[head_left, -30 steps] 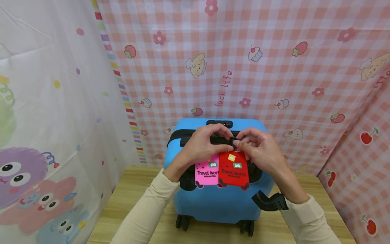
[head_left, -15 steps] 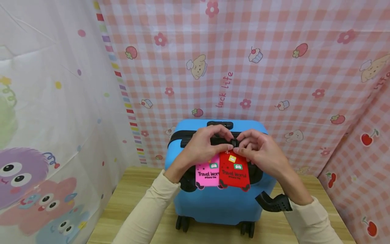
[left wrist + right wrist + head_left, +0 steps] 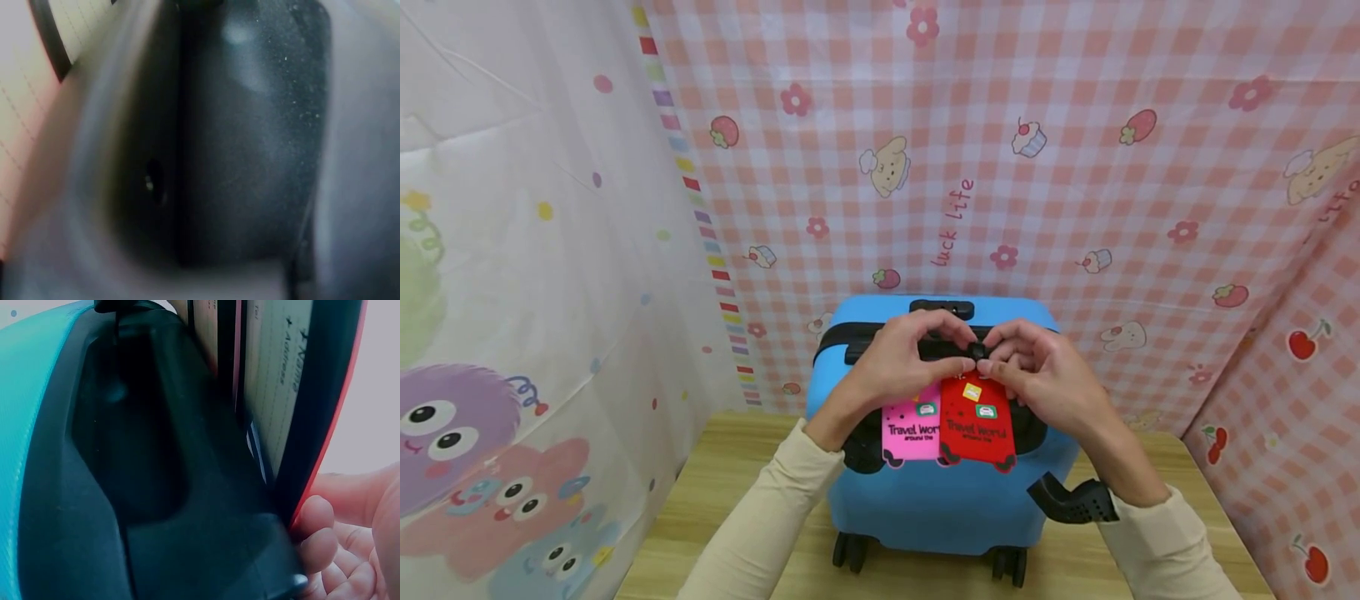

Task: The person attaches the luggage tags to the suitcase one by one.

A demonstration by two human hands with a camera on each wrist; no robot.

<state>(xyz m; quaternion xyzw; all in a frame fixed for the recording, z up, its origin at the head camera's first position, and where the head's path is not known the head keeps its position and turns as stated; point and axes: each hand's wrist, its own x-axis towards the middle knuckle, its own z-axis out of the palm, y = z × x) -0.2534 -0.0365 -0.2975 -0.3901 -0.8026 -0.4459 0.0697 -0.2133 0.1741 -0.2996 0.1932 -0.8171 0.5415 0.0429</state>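
Note:
A blue suitcase [image 3: 940,512] stands on its wheels, its black carry handle under both hands. In the head view the left hand [image 3: 898,358] and the right hand [image 3: 1051,375] meet over its front and pinch a short black strap [image 3: 977,351]. From the strap hangs a red luggage tag [image 3: 979,433], overlapping a pink luggage tag [image 3: 907,443] to its left. The right wrist view shows the right hand's fingers [image 3: 317,515] at the red edge of the tag, close beside the black handle recess [image 3: 131,431]. Blurred black plastic [image 3: 244,162] fills the left wrist view.
The suitcase's black wheels [image 3: 1009,564] rest on a wood-grain table [image 3: 700,500]. Checked pink cloth [image 3: 1075,200] hangs behind and to the right; white cartoon-print cloth [image 3: 625,333] hangs on the left. A black wrist mount [image 3: 1075,500] juts from the right wrist.
The right thumb has slipped down from the black strap to the red tag's top edge, leaving more of the strap showing. The left hand keeps its pinch. The head view has tilted up slightly.

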